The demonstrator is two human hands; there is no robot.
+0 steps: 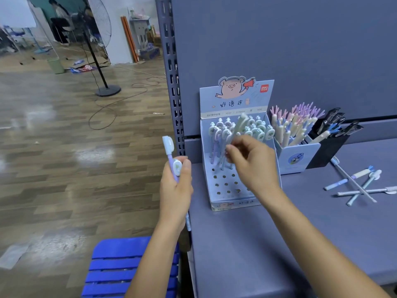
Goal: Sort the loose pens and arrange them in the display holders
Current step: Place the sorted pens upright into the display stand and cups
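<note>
Head view. The pig-card display holder (225,203) stands on the grey desk (279,244) against the back panel; capped pens fill its rear rows and the front holes are bare. The right hand (253,166) hovers over the holder's middle, its fingers (234,151) pinched together on the lower shaft of a pale green pen (241,125). This pen is motion-blurred and tilts up toward 12 o'clock from the fingertips, above the standing pens; whether its tip sits in a hole cannot be told. The left hand (175,186) is at 9 o'clock of the holder, just off the desk's left edge. Its fingers are curled round two pens (171,162), with the thumb pressed along them; one purple-shafted cap sticks out toward 12 o'clock, and a tip shows below the wrist at 6 o'clock. At 3 o'clock of the holder stand a light blue pen box (297,158) and a black pen box (328,147), both stocked. A few loose pens (361,186) lie crossed on the desk, well apart from both hands. A blue slatted stool (120,267) sits at 7 o'clock.
</note>
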